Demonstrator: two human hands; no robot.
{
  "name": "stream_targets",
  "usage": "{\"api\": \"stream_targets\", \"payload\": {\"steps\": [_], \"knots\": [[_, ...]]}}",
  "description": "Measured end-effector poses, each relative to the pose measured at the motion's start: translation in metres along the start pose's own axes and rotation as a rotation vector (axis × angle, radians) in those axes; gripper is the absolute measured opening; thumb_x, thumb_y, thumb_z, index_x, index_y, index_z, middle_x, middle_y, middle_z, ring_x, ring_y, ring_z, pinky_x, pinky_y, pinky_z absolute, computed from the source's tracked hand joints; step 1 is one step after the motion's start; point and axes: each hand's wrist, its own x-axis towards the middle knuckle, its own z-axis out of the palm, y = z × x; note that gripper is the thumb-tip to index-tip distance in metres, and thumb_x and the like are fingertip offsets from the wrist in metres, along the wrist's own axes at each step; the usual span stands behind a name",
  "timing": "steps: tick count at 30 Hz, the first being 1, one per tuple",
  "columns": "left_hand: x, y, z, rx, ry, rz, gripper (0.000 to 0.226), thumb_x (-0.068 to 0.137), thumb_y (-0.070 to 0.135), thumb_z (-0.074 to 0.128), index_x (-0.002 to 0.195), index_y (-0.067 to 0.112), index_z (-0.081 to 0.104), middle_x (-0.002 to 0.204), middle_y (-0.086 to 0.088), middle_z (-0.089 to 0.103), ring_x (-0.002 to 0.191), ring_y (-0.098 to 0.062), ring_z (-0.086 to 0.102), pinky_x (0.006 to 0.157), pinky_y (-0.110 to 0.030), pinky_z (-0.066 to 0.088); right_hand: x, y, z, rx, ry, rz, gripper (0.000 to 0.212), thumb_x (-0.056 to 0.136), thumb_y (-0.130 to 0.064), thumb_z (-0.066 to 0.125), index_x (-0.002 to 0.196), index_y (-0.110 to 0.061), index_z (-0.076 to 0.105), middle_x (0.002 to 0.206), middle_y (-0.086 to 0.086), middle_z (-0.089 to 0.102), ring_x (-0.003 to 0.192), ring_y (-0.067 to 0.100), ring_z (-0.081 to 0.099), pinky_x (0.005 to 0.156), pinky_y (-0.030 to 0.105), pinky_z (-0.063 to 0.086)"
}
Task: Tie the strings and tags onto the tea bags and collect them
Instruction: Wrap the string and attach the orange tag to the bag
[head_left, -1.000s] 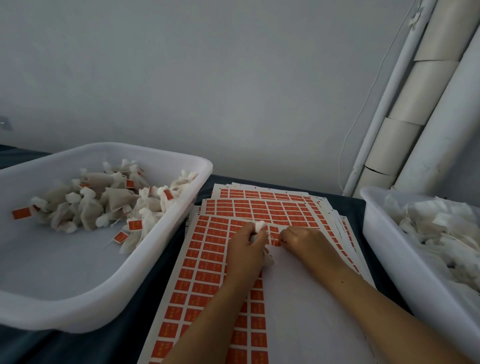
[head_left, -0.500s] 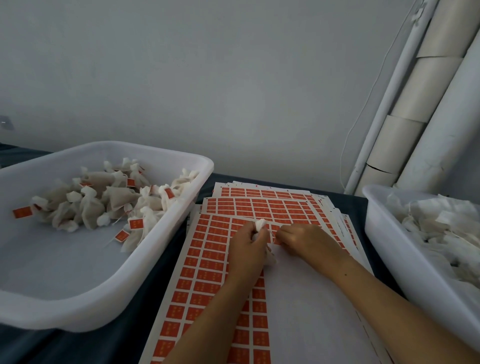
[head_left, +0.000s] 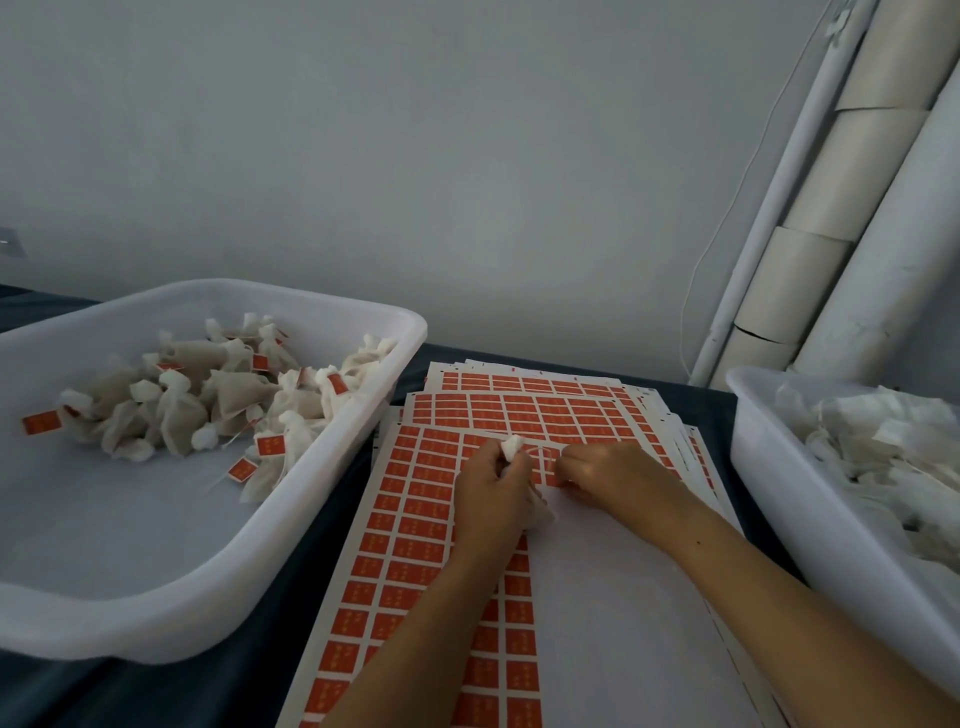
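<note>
The left hand (head_left: 493, 488) clutched a tea bag (head_left: 511, 447), its gathered top poking up above the fist. Just to its right, the right hand (head_left: 605, 467) pinched at a tag on the top sheet (head_left: 415, 493), fingers curled, near the bag's neck.

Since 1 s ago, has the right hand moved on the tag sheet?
No. The right hand still pinches at the same row of the tag sheet, beside the left hand.
</note>
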Motion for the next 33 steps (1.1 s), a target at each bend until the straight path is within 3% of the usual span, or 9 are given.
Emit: {"api": "stream_targets", "payload": {"steps": [6, 14, 20, 22, 24, 29, 33], "knots": [[0.000, -0.001, 0.000, 0.027, 0.000, -0.004, 0.020, 0.095, 0.023, 0.052, 0.076, 0.030, 0.051, 0.077, 0.011, 0.056, 0.070, -0.004, 0.055, 0.056, -0.007, 0.036, 0.000, -0.004, -0.003, 0.001, -0.009, -0.018, 0.028, 0.089, -0.017, 0.061, 0.117, -0.020, 0.061, 0.124, -0.001, 0.062, 0.107, 0.021, 0.063, 0.095, 0.028, 0.045], [0.001, -0.001, 0.001, 0.042, 0.007, -0.045, 0.016, 0.095, 0.025, 0.050, 0.079, 0.023, 0.054, 0.075, 0.006, 0.056, 0.067, -0.007, 0.054, 0.056, -0.011, 0.039, 0.002, -0.003, -0.005, 0.097, 0.000, 0.137, 0.022, 0.093, -0.026, 0.054, 0.114, -0.021, 0.061, 0.126, -0.002, 0.060, 0.107, 0.017, 0.062, 0.096, 0.022, 0.042], [0.002, 0.000, 0.000, 0.059, 0.009, -0.039, 0.019, 0.096, 0.024, 0.050, 0.077, 0.024, 0.052, 0.074, 0.006, 0.055, 0.066, -0.006, 0.054, 0.056, -0.011, 0.038, 0.029, 0.001, 0.001, 0.053, -0.331, 0.331, 0.022, 0.090, -0.033, 0.058, 0.111, -0.030, 0.055, 0.120, -0.008, 0.057, 0.104, 0.017, 0.058, 0.097, 0.030, 0.042], [0.002, 0.000, 0.001, 0.056, 0.008, -0.038, 0.018, 0.095, 0.023, 0.050, 0.077, 0.024, 0.052, 0.074, 0.006, 0.055, 0.066, -0.006, 0.053, 0.056, -0.011, 0.038, 0.028, 0.004, 0.005, 0.078, -0.256, 0.304, 0.014, 0.089, -0.027, 0.060, 0.101, -0.029, 0.054, 0.106, -0.007, 0.059, 0.090, 0.016, 0.059, 0.088, 0.031, 0.046], [0.001, 0.001, 0.001, 0.059, 0.006, -0.044, 0.016, 0.095, 0.023, 0.050, 0.080, 0.023, 0.053, 0.074, 0.007, 0.055, 0.067, -0.006, 0.054, 0.057, -0.012, 0.039, 0.020, 0.007, 0.012, 0.015, -0.108, 0.145, 0.018, 0.084, -0.021, 0.067, 0.098, -0.028, 0.058, 0.104, -0.004, 0.066, 0.084, 0.017, 0.065, 0.079, 0.026, 0.049], [0.003, 0.000, 0.000, 0.068, 0.004, -0.039, 0.014, 0.096, 0.024, 0.050, 0.085, 0.019, 0.055, 0.076, 0.005, 0.056, 0.068, -0.007, 0.055, 0.058, -0.013, 0.040, 0.009, 0.000, 0.009, -0.012, -0.034, 0.027, 0.040, 0.080, -0.016, 0.072, 0.116, -0.026, 0.057, 0.117, -0.001, 0.065, 0.094, 0.020, 0.067, 0.085, 0.027, 0.050], [0.000, 0.001, 0.001, 0.065, -0.006, -0.039, 0.013, 0.096, 0.024, 0.050, 0.087, 0.017, 0.056, 0.077, 0.004, 0.057, 0.070, -0.008, 0.057, 0.058, -0.012, 0.040, 0.008, -0.002, 0.003, -0.031, -0.031, 0.039, 0.030, 0.089, -0.018, 0.061, 0.119, -0.023, 0.056, 0.125, -0.002, 0.060, 0.105, 0.019, 0.063, 0.094, 0.025, 0.045]]}}
